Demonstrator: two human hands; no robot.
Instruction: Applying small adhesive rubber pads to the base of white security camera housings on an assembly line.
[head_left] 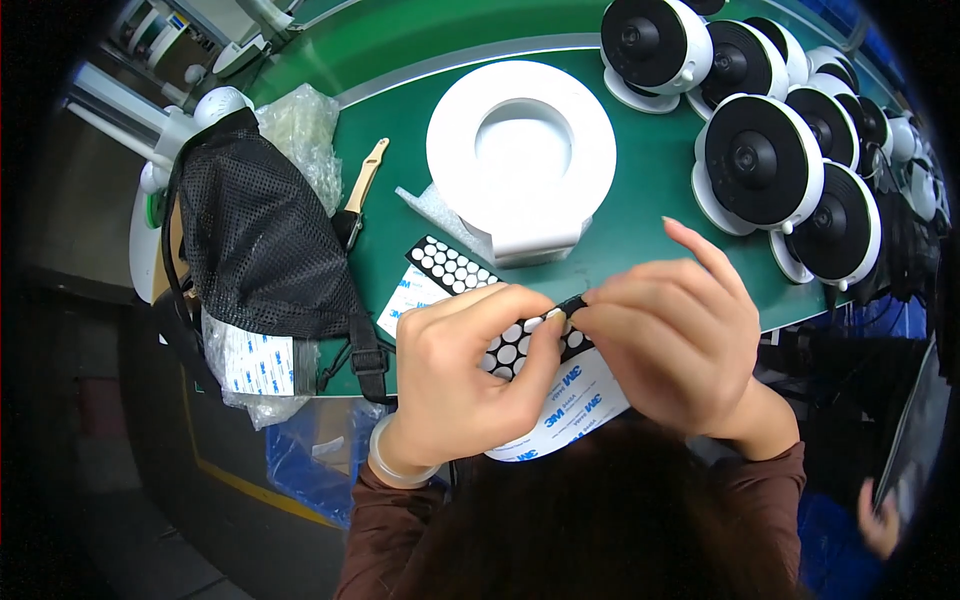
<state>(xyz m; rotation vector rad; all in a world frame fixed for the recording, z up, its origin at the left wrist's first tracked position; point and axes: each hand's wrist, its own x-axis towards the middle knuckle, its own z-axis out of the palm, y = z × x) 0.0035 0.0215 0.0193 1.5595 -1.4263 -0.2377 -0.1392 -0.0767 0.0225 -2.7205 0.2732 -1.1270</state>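
My left hand pinches a black strip covered in white round dots between thumb and fingers. At the strip's upper right end, the thumb and index finger of my right hand close on its black edge, with the little finger raised. Directly below the strip, between the hands, is a white backing sheet with blue print; whether it is joined to the strip is hidden. Beyond my left hand lies another black piece with white dots, beside more blue-printed white sheet.
A white ring-shaped housing stands on the green table. Several white devices with black round fronts crowd the right. Leftward are a black mesh bag, a wooden-handled brush and bubble wrap. Another person's hand shows lower right.
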